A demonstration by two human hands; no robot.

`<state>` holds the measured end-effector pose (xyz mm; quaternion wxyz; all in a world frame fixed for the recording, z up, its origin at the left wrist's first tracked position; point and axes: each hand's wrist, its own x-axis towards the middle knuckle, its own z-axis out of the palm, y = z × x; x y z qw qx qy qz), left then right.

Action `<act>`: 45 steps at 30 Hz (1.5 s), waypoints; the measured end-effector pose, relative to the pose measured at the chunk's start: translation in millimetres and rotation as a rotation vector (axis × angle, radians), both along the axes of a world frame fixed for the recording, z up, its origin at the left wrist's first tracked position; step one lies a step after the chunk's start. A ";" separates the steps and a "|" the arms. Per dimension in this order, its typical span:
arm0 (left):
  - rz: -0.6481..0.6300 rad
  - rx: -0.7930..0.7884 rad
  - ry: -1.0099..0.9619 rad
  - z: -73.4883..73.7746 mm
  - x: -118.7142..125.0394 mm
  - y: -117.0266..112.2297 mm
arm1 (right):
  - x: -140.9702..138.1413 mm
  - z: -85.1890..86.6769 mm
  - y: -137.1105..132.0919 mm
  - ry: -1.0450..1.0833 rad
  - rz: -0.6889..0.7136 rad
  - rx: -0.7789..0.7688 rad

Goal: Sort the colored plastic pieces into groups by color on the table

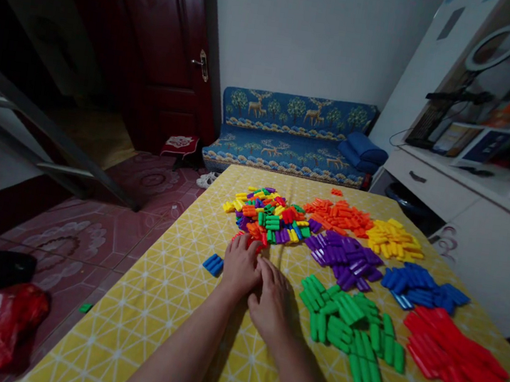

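Both my hands rest on a yellow patterned tablecloth (149, 302), side by side and touching. My left hand (240, 266) lies flat with fingers stretched toward the near edge of a mixed-colour pile of plastic blocks (270, 215); its fingertips touch red and orange pieces. My right hand (271, 304) lies palm down just right of it, fingers curled against the left hand; whether it holds anything is hidden. Sorted piles lie to the right: green (349, 331), purple (345, 257), blue (421, 289), red (454, 358), yellow (393, 239), orange (339, 215).
A lone blue block (213, 264) lies left of my left hand. The table's left edge drops to a red tiled floor (101, 239). A blue sofa (291, 136) stands behind, a white cabinet (479, 216) at right, a dark door (171, 46) at left.
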<state>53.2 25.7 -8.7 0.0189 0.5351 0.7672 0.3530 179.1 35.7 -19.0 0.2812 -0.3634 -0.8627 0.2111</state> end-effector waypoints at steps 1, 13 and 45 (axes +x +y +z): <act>0.023 -0.006 0.037 2.1 0.9 -1.1 | 0.4 -1.9 1.1 -0.004 -0.004 0.000; 0.050 -0.085 0.131 4.4 2.8 -0.2 | -1.6 -21.5 12.7 0.282 -0.114 -0.008; 0.022 -0.123 -0.028 10.1 -10.2 -9.4 | 1.3 1.9 4.2 0.133 -0.120 -0.154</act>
